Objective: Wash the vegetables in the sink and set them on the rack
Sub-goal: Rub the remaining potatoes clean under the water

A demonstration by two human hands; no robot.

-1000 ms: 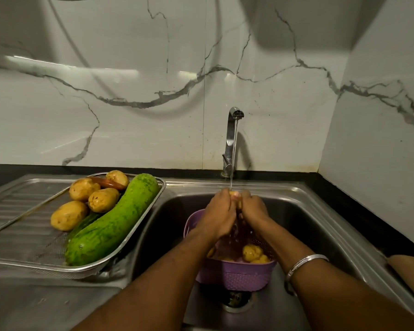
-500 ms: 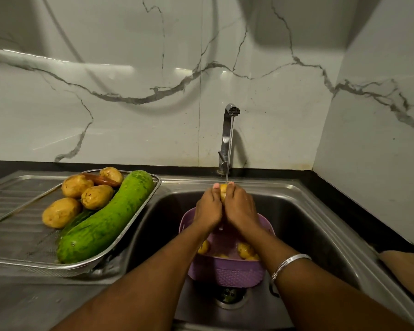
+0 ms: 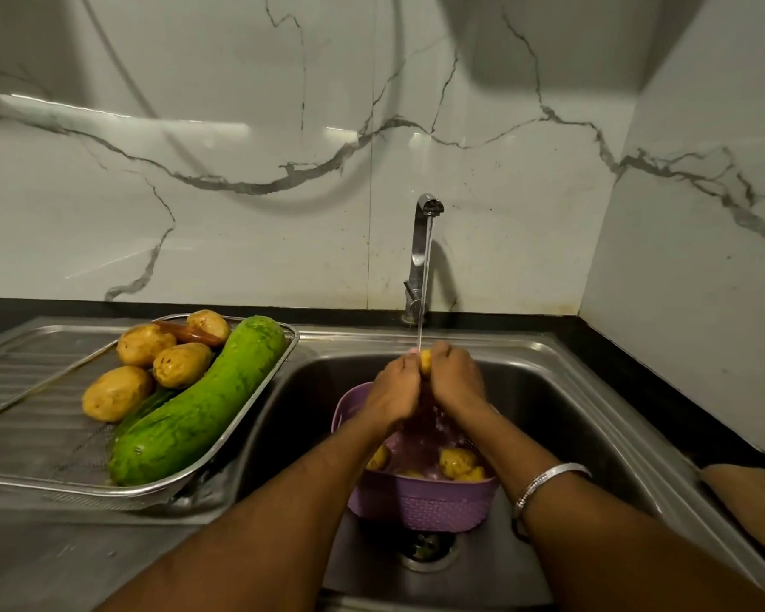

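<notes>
Since a second ago your two hands have stayed together under the tap, and the small potato [image 3: 425,361] now peeks out yellow between them. Your left hand [image 3: 395,389] curls round its left side, your right hand [image 3: 454,382] round its right, a silver bangle [image 3: 546,482] on that wrist. On the left the steel rack [image 3: 40,443] sits on the ribbed drainboard, carrying four potatoes [image 3: 116,393] and a long green gourd [image 3: 204,401] whose end hangs toward the rim nearest the sink [image 3: 592,417]. Below your hands a purple basket [image 3: 420,503] stands over the drain with more potatoes [image 3: 458,462] inside; open basin lies to its right. Water runs from the tap [image 3: 420,254] against a marbled white wall, with dark worktop [image 3: 637,368] behind.
</notes>
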